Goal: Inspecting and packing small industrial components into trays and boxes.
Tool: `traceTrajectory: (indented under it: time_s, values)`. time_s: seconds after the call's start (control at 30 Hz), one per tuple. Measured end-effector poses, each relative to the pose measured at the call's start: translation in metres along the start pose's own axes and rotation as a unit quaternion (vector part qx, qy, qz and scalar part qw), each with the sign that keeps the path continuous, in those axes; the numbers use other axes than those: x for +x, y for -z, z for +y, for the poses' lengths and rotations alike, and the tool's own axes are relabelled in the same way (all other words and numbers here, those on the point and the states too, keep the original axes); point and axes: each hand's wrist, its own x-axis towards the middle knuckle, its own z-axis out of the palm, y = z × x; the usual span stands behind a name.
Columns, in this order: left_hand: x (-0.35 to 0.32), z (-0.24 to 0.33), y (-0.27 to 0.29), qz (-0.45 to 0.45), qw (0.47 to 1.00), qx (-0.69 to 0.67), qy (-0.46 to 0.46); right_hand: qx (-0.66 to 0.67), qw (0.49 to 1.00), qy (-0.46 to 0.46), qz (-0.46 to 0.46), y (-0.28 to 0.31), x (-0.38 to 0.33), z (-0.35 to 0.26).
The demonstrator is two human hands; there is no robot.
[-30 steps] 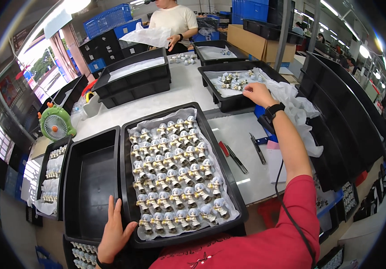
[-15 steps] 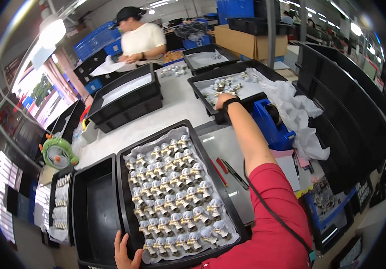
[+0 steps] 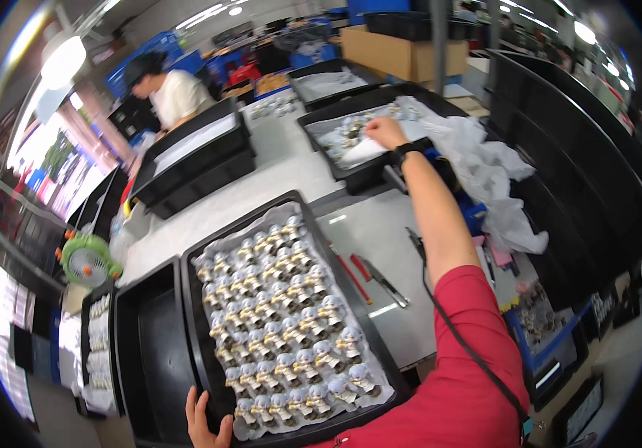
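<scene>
My right hand (image 3: 383, 132) reaches far out into a black tray (image 3: 351, 170) lined with white paper, where small figurines (image 3: 351, 133) lie loose; its fingers are curled on the heap, and whether they hold one I cannot tell. A dark watch sits on that wrist. My left hand (image 3: 206, 422) rests with spread fingers on the near rim of a black tray (image 3: 200, 351). That tray holds several rows of small white-and-gold figurines (image 3: 284, 313) standing on a white liner.
An empty black tray (image 3: 145, 351) lies left of the full one. Red-handled and grey tools (image 3: 369, 276) lie on the grey table. Crumpled white plastic (image 3: 485, 175) is at right. A small green fan (image 3: 88, 263) stands left. Another person (image 3: 168, 93) works at the far end.
The view has swung and tilted. My right hand stays in the far tray, shifted a little. My left hand has slid lower along the near tray's rim.
</scene>
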Motion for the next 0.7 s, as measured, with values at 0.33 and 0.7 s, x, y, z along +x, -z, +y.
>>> traceTrajectory:
  time_s: [0.33, 0.7]
  values:
    - [-0.001, -0.001, -0.008, -0.004, 0.999, -0.003, -0.038, -0.160, 0.983, -0.092, -0.007, 0.029, -0.024, -0.007]
    - [0.003, 0.005, -0.004, 0.010, 1.000, -0.012, -0.001, -0.244, 0.936, -0.151, -0.204, 0.009, -0.017, -0.021]
